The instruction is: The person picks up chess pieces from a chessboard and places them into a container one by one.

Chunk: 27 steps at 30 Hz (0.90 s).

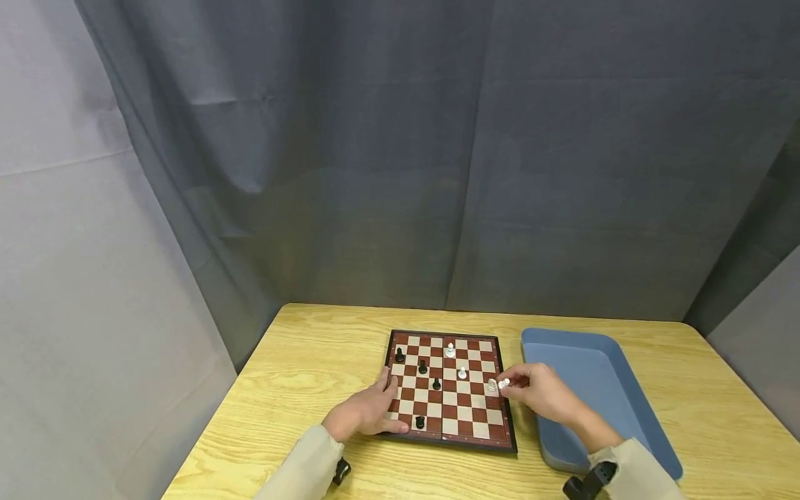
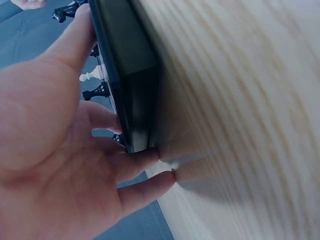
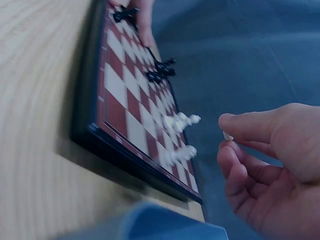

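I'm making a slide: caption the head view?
Left hand on the chessboard, right hand pinching a white piece; blue tray alongside.

We see a tabletop (image 1: 300,361) of yellowish wood, with streaky grain and rounded far corners. Directly behind the tabletop we have a dark grey cloth (image 1: 375,153) hanging as a backdrop, a thin, nearly upright line running down it and shadowed folds showing beyond the tabletop's left end. Left of the tabletop we find a pale grey cloth (image 1: 94,292) with a crease across it; right of the tabletop, a pale grey surface (image 1: 765,340). We notice soft light over the tabletop.
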### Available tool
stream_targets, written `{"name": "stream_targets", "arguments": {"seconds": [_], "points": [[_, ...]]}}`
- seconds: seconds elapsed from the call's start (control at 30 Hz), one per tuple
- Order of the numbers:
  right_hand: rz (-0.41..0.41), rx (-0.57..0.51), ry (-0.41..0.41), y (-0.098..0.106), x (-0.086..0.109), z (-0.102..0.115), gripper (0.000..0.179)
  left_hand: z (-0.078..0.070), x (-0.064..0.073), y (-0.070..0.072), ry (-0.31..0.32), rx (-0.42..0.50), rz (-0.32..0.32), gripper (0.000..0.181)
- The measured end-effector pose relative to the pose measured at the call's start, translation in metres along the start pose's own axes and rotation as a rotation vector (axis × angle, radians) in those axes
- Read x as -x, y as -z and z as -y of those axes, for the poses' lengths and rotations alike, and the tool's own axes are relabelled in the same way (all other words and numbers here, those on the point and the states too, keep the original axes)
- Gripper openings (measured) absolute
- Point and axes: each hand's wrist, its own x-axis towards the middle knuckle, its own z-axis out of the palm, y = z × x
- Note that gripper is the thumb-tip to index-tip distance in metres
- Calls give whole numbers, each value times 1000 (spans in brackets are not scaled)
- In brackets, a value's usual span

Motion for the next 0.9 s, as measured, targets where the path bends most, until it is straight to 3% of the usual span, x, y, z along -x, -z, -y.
{"name": "stream_targets", "arguments": {"seconds": [0.43,0.9], "points": [[-36,-41,-85,26,5,-15,19,-4,2,-1,-4,-31,13,97],[2,65,-108,45,2,-29,14,-2,2,1,-9,-32,-1,98]]}}
